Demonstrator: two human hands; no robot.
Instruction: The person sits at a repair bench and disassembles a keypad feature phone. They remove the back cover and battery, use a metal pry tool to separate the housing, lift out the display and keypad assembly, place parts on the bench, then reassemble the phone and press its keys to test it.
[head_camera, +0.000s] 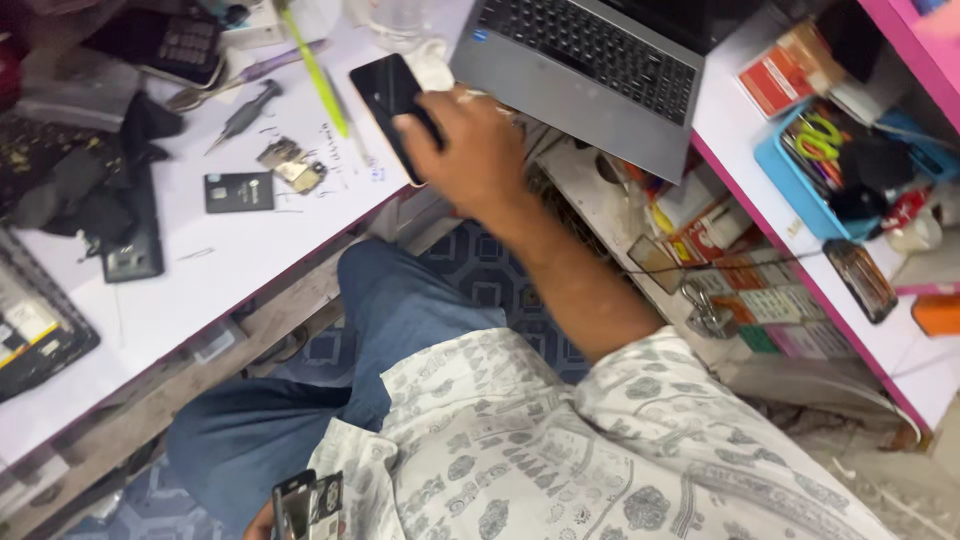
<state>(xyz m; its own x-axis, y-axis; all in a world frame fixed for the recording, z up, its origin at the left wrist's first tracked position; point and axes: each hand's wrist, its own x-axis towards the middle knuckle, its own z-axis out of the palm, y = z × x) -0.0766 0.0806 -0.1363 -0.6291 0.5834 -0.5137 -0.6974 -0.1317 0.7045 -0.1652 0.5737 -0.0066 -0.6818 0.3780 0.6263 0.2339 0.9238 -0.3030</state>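
Note:
My right hand (470, 150) reaches out to the edge of the white desk (200, 280) and is shut on a black phone (385, 85), thumb across its glossy face. The phone is tilted, just in front of the grey laptop (570, 70). My left hand (265, 522) is low by my lap at the bottom edge and is mostly hidden. It holds a small dark flat part with a metal frame (305, 505). My blue trousers and patterned shirt fill the lower middle.
On the desk lie a small black battery (238, 192), a metal phone part (290, 165), a screwdriver (243, 115), a green stick (315, 70) and dark clutter at the left. At the right, a pink-edged shelf (800, 280) carries a blue tray of tools (800, 170), a phone and small boxes.

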